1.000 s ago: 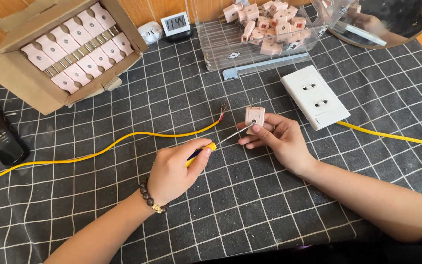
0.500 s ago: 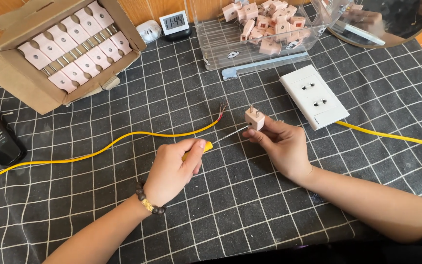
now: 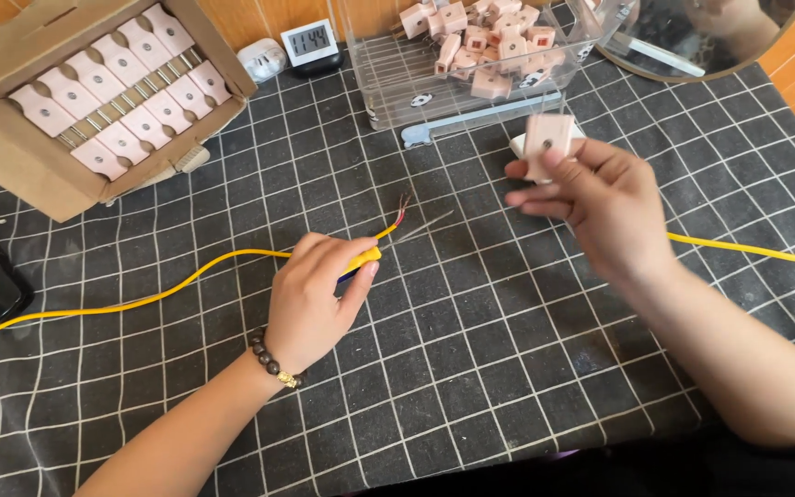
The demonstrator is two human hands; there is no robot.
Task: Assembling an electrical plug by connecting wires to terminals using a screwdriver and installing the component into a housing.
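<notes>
**Plug lifted, screwdriver down**

My left hand [image 3: 310, 299] is clenched round the yellow-handled screwdriver [image 3: 361, 261] on the checked mat [image 3: 471, 368]. Beyond it, my right hand [image 3: 600, 198] pinches the small pink plug [image 3: 547, 138] in the air before the clear bin [image 3: 397, 87]

Cardboard box [image 3: 11, 156] left of bin [image 3: 388, 87]

Bright, even daylight; faint soft shadows
</notes>
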